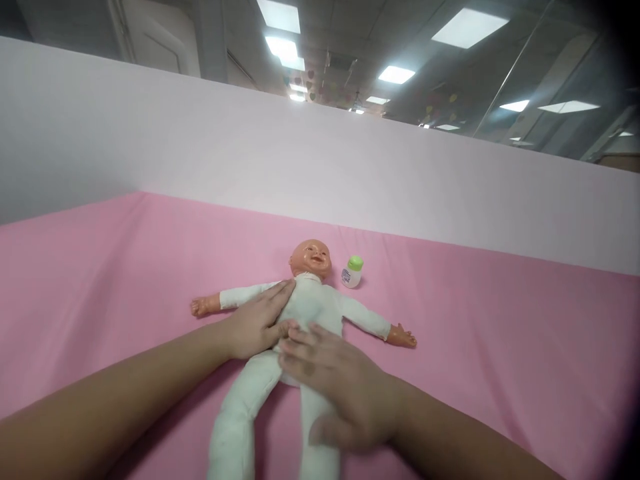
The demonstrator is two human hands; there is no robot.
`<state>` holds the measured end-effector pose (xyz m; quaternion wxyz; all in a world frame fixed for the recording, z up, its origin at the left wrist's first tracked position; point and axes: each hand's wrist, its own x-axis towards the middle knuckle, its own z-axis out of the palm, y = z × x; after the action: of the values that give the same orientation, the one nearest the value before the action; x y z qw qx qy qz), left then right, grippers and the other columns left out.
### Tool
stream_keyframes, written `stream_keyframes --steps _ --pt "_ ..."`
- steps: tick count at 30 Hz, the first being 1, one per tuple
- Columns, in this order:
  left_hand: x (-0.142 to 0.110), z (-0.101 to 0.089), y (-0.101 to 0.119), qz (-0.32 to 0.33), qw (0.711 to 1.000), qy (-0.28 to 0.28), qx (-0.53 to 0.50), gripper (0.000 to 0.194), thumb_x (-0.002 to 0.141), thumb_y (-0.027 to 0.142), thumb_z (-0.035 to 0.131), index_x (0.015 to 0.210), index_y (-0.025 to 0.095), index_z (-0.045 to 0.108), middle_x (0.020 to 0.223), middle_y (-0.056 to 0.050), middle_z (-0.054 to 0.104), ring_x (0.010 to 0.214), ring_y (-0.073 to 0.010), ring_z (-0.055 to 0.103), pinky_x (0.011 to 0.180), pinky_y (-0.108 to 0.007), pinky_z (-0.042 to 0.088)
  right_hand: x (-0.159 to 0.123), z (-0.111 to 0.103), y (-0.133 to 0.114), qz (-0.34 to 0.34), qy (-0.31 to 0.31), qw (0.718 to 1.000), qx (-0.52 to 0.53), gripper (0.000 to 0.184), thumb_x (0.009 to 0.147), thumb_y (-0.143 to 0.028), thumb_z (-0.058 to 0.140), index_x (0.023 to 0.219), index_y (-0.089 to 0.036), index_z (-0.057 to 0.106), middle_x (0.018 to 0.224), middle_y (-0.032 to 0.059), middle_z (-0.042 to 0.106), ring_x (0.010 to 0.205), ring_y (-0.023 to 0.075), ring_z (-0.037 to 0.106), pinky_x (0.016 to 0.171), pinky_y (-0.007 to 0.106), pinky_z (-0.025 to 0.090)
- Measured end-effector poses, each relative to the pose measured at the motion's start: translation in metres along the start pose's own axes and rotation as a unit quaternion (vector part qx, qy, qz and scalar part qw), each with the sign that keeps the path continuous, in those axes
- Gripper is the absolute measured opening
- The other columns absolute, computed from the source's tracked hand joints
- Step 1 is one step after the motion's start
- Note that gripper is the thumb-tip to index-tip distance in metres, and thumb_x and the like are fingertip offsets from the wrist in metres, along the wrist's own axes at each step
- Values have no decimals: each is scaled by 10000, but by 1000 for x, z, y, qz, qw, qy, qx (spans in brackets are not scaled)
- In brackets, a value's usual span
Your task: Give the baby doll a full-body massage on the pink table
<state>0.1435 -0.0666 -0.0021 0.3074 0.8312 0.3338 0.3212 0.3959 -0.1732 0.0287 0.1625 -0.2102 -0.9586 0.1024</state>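
Doll (310,303): lying face up on the pink sheet (100,267), arms spread, legs pointing toward the camera.
Left hand (260,320): lying flat and unclenched on the doll's chest, fingers stretched, gripping nothing.
Right hand (340,380): resting flat and relaxed over the doll's belly, grasping nothing.
Small bottle (353,272): standing upright just beside the doll's head, green cap on.
White backdrop (300,153): rising behind the sheet.

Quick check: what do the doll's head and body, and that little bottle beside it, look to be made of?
Doll's head: likely vinyl or plastic, smooth with slight shine. Doll's body: soft white cloth, matte and creased. Bottle: apparently plastic, white with a green cap.
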Motion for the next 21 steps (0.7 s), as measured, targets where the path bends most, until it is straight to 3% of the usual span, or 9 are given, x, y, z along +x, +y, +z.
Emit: stream_keyframes --steps 5,10,14,17,21 --pt "0 0 1 -4 999 -37 -20 859 877 480 752 1610 214 392 1694 -92 266 1585 -367 200 1298 -516 116 -8 1 27 88 17 996 -1 848 1012 -709 367 1669 -223 144 1723 88 201 1616 295 80 1304 575 66" --pt "1 -2 9 -13 995 -35 -92 924 775 449 856 1577 225 454 1690 -98 270 1590 -384 159 1298 -526 43 -13 1 58 194 44 979 -32 772 1053 -614 384 1671 -237 113 1732 97 149 1611 288 136 1296 590 119" --pt "-1 -3 17 5 998 -36 -41 905 803 468 829 1582 205 450 1697 -124 252 1589 -409 133 1292 -551 9 -15 2 73 306 80 947 -60 657 1081 -525 353 1653 -223 238 1693 112 301 1573 284 280 1276 565 223" --pt "-7 -4 34 52 997 -39 -40 816 818 467 811 1548 264 507 1681 -92 311 1582 -429 144 1280 -601 -6 -14 1 75 350 94 930 -64 567 1081 -392 367 1622 -226 342 1617 114 453 1494 281 430 1245 539 299" --pt "-20 -1 68 181 974 -135 -15 761 865 479 749 1562 332 483 1603 -75 463 1502 -434 372 1280 -619 115 -11 1 72 338 104 933 -61 591 1023 -256 441 1610 -254 374 1569 87 522 1435 281 503 1213 512 353"
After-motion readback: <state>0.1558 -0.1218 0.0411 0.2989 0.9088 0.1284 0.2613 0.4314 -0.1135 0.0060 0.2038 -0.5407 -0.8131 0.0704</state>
